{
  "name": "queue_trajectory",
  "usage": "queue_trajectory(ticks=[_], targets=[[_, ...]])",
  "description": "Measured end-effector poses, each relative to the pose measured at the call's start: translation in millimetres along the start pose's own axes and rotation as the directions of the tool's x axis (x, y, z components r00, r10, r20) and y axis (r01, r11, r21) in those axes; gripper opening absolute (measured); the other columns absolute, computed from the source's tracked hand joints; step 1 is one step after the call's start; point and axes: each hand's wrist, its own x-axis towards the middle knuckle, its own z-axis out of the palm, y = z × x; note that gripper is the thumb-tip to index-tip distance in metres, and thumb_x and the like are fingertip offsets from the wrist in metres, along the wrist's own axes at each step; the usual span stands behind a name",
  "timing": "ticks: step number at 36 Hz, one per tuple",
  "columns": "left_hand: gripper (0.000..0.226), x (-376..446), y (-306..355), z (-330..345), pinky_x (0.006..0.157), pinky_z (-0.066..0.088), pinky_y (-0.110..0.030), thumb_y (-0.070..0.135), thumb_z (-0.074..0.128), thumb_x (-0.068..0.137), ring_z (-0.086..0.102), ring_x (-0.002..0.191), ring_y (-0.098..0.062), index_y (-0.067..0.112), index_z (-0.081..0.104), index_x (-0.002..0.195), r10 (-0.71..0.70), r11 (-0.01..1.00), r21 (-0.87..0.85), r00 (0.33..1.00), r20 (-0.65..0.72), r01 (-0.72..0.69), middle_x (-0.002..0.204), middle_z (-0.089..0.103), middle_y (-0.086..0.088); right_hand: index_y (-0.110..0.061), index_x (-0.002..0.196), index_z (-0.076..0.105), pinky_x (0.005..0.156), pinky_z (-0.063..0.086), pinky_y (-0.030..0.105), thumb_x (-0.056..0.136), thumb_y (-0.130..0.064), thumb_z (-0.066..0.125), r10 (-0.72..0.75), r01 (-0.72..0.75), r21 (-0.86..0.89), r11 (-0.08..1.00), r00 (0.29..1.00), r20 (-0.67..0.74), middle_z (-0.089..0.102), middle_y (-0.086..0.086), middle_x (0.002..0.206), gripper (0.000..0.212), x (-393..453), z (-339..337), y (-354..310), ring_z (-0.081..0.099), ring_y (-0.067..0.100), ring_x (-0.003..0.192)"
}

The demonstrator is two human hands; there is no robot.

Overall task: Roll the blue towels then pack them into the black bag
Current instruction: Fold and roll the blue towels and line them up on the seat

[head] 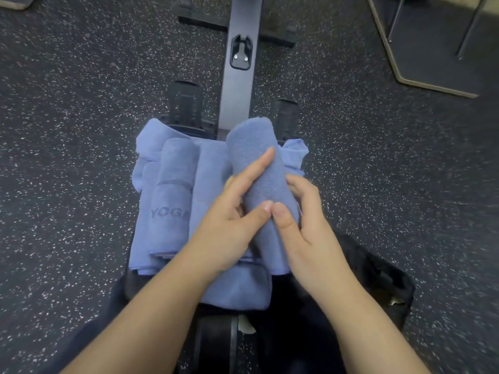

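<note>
Both hands hold one rolled blue towel (pixel 259 168), which stands tilted between them above the pile: the left hand (pixel 232 220) curls round its left side with the forefinger stretched up the roll, and the right hand (pixel 302 225) wraps its right side, thumbs meeting on its front. Another rolled towel marked YOGA (pixel 172 195) lies just left, and the black bag (pixel 378 276) sits open by the right forearm

"YOGA" in grey letters on a rolled blue towel (pixel 172 195), last letter partly hidden
</note>
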Motion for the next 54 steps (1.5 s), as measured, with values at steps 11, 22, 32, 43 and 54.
queue_trajectory(ticks=[11, 22, 32, 43, 54], targets=[[0.064, 2.8, -1.1, 6.6, 0.082, 0.055, -0.037, -0.004, 0.038, 0.099, 0.061, 0.095, -0.007, 0.056, 0.045, 0.12, -0.175, 0.983, -0.038, 0.98, 0.096, 0.179, 0.11, 0.063, 0.034, -0.038, 0.111, 0.044, 0.082, 0.037, 0.004, 0.085, -0.047, 0.053, -0.014, 0.015, 0.094, 0.995, 1.0, -0.007, 0.05, -0.04, 0.109, 0.029, -3.4, -15.0, 9.2, 0.052, -0.016, 0.099], [0.065, 5.1, -13.0, 1.3, 0.083, 0.054, -0.023, 0.001, 0.047, 0.098, 0.06, 0.083, -0.001, 0.062, 0.051, 0.119, 0.046, 0.957, 0.289, 0.998, -0.042, -0.032, 0.115, 0.062, 0.022, -0.043, 0.102, 0.049, 0.096, 0.041, 0.022, 0.085, -0.032, 0.057, -0.018, 0.021, 0.011, 1.0, 0.982, -0.187, 0.057, -0.005, 0.117, 0.022, 0.2, -16.6, 14.0, 0.054, 0.004, 0.11], [0.036, 6.9, -23.4, -13.1, 0.114, 0.022, -0.037, 0.033, 0.055, 0.086, 0.033, 0.139, -0.019, 0.03, 0.064, 0.121, 0.183, 0.552, 0.832, 0.965, -0.187, 0.056, 0.134, 0.055, 0.008, -0.012, 0.12, 0.054, 0.08, 0.028, 0.001, 0.093, -0.012, 0.057, -0.047, -0.058, -0.269, 0.961, 0.928, -0.369, 0.048, 0.007, 0.124, 0.027, 9.1, -32.1, 29.1, 0.043, -0.01, 0.099], [0.05, 5.9, -18.9, -8.3, 0.114, -0.005, -0.049, 0.052, 0.046, 0.093, -0.01, 0.146, -0.007, 0.053, 0.031, 0.14, -0.111, 0.338, 0.917, 0.976, -0.186, 0.213, 0.156, 0.017, 0.021, -0.024, 0.127, 0.049, 0.075, 0.038, 0.036, 0.095, -0.028, 0.053, 0.161, -0.241, -0.411, 0.879, 0.962, -0.219, 0.037, -0.001, 0.132, 0.033, 14.4, 4.5, 24.1, 0.057, 0.028, 0.101], [0.051, 7.0, -19.3, -8.2, 0.115, -0.003, -0.047, 0.052, 0.048, 0.092, -0.009, 0.146, -0.007, 0.053, 0.032, 0.14, -0.117, 0.333, 0.918, 0.975, -0.188, 0.216, 0.156, 0.018, 0.021, -0.019, 0.128, 0.042, 0.088, 0.033, 0.031, 0.098, -0.029, 0.047, 0.231, -0.267, -0.318, 0.91, 0.962, -0.146, 0.05, 0.004, 0.129, 0.032, 13.6, 6.5, 24.1, 0.049, 0.024, 0.115]])
